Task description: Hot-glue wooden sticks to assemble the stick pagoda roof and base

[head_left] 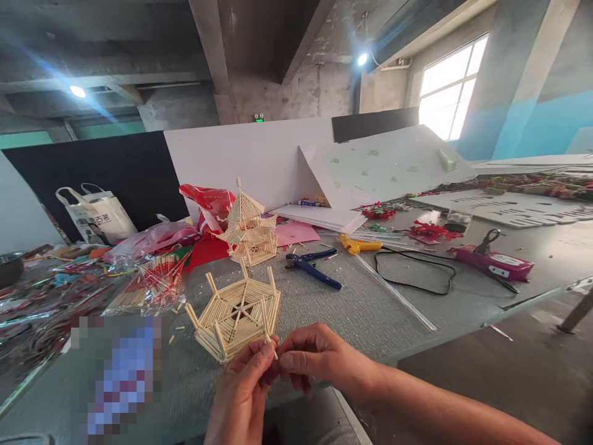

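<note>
A: Working from the left, what could be spoiled here?

B: On the hexagonal stick frame (222,309), the left posts could be knocked loose, since they are seen to lean outward and no bracing is visible; farther right, the near edge could be bumped by the left hand (248,377), by whose thumb and fingertips a short stick (267,338) is pinched; whether the frame is touched by that hand cannot be told.

A: And past that?

B: The stick could be twisted or dropped if it were nudged by the right hand (317,355), whose fingers are curled, with the thumb brought near the forefinger, at the stick's lower end; whether it is gripped there too cannot be told; at the far right, the yellow glue gun (359,245) could be dragged if its black cord (417,290) were caught by a forearm.

A: Where is the frame placed, and how does it look?

B: It is set on the grey bench (352,321), just beyond the left hand, with a tower-shaped stick model (254,238) stood behind it; at its left, a post is tilted well outward; across the middle, pale sticks are laid side by side in wedge-shaped panels, parted by spokes joined at a small hub; at its right, steeper posts are seen, and the near corner is partly hidden by the hands.
</note>
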The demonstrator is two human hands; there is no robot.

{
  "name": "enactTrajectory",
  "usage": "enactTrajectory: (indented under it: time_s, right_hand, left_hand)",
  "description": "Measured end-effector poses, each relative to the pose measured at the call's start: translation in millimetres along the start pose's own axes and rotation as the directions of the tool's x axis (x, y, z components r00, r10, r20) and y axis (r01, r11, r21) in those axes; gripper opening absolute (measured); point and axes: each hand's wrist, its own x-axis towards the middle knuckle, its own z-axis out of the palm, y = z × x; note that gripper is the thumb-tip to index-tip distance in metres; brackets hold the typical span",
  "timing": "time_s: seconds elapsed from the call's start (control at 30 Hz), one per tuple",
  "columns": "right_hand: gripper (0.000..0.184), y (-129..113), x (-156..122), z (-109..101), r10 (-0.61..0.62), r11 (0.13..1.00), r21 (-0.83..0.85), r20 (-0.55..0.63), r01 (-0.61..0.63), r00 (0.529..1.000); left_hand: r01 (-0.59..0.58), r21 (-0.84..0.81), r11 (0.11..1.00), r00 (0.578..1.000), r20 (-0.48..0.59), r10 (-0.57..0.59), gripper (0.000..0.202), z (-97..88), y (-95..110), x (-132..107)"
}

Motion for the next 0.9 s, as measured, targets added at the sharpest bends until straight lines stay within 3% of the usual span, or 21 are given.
enactTrajectory:
  time_s: [0.17,0.5,0.77,0.9]
  right_hand:
    - [0.037,7.3,4.0,5.4,-0.022,1.000,0.021,-0.026,0.023,0.999]
    - [0.029,18.7,1.5,5.4,-0.042,0.969,0.241,-0.052,0.054,0.998]
    - [0.036,8.9,-0.2,7.2,-0.046,0.988,0.147,-0.029,0.050,0.998]
    - [0.038,11.4,0.0,11.2,-0.017,0.997,0.079,-0.053,0.021,0.998]
  left_hand:
    - [-0.012,0.029,1.000,1.000,0.004,0.012,0.009,0.8,-1.7,-1.1]
    - [-0.012,0.031,0.999,0.995,0.094,0.009,0.014,-1.5,-3.4,-5.8]
    - [0.023,0.062,0.998,0.993,0.116,-0.030,0.012,-0.5,-2.7,-5.3]
    - [-0.007,0.118,0.993,0.999,0.040,0.003,0.008,0.7,2.7,-5.9]
